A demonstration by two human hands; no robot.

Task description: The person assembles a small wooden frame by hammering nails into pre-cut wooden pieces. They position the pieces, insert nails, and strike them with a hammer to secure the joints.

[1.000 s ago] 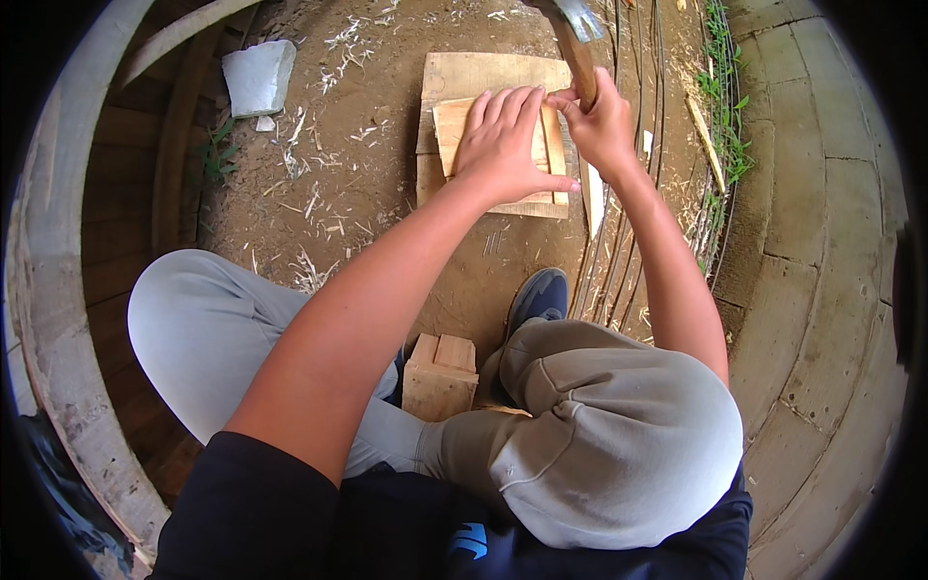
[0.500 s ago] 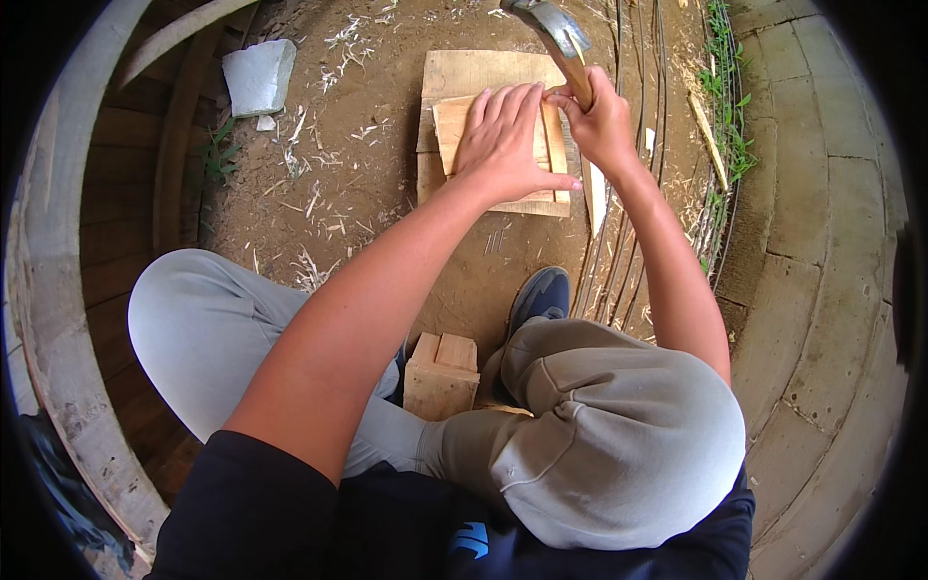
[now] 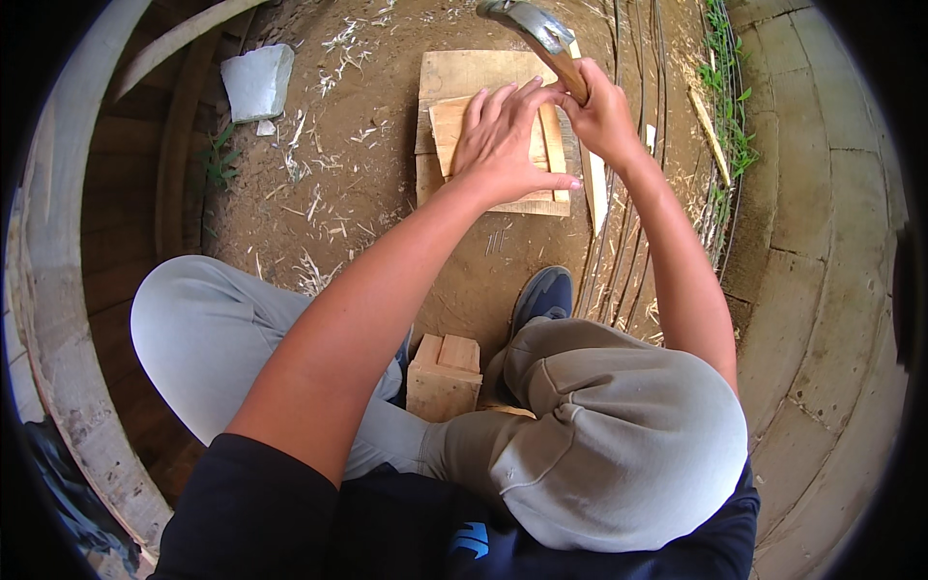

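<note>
My left hand (image 3: 498, 145) lies spread on a small light wooden board (image 3: 447, 124), the thumb stretched out to the right. Under that board is a larger wooden plank (image 3: 462, 68) on the dirt. A narrow wooden strip (image 3: 554, 145) runs along the small board's right side. My right hand (image 3: 604, 118) is closed round the wooden handle of a claw hammer (image 3: 543, 39). The hammer is raised, its metal head at the top of the view, beyond the boards. My two hands are close together near the left fingertips; whether a nail stands there is hidden.
Several thin nails (image 3: 496, 241) lie on the ground before the plank. A wooden block (image 3: 444, 387) stands between my legs. Long dark rods (image 3: 623, 232) and a pale wood offcut (image 3: 594, 193) lie to the right, beside a block wall (image 3: 822, 242). A white stone slab (image 3: 258, 82) is at the left.
The hammer head has swung slightly left and up, with my right hand shifting a little the same way. My left hand stays on the board, its fingers slightly shifted.
</note>
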